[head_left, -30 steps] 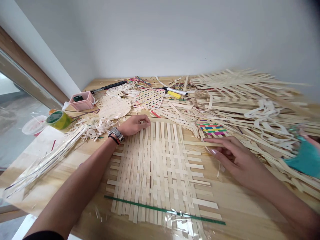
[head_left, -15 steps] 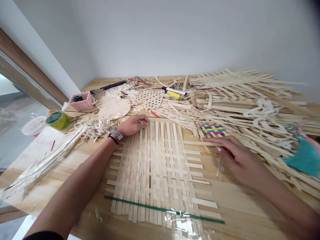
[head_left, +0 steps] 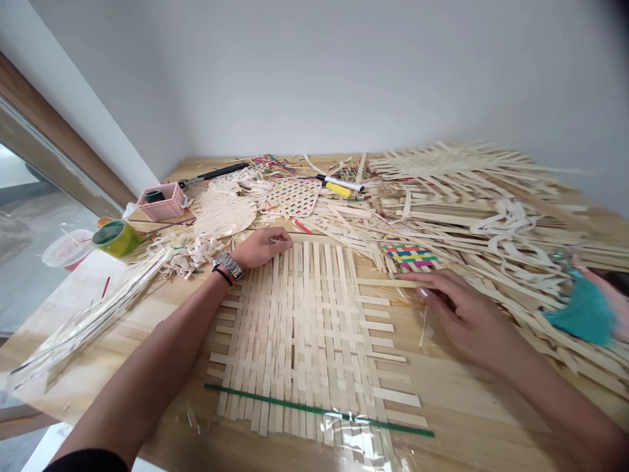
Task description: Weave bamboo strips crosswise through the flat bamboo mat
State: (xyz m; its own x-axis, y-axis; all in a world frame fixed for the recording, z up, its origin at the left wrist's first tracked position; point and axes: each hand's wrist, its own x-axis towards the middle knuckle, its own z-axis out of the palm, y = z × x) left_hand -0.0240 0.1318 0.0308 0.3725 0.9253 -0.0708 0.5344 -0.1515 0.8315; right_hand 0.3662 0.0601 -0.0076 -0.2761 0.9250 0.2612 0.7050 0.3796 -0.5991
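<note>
1. The light, stiff strip weave [head_left: 299, 341] is laid lower centre on the bench [head_left: 481, 419]; its edges are best held.
2. The left grip [head_left: 260, 248] is pressed flat on it; the right grip's [head_left: 466, 314] pinch on a loose strip [head_left: 381, 282] cannot be told.

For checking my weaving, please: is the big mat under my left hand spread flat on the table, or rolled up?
Spread flat: the woven bamboo mat lies open on the wooden table, with its loose strip ends showing along the edges.

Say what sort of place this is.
Probably a weaving workshop or craft classroom: a half-woven mat of pale strips on a wooden table, heaps of loose strips, and a small multicoloured woven sample.
</note>
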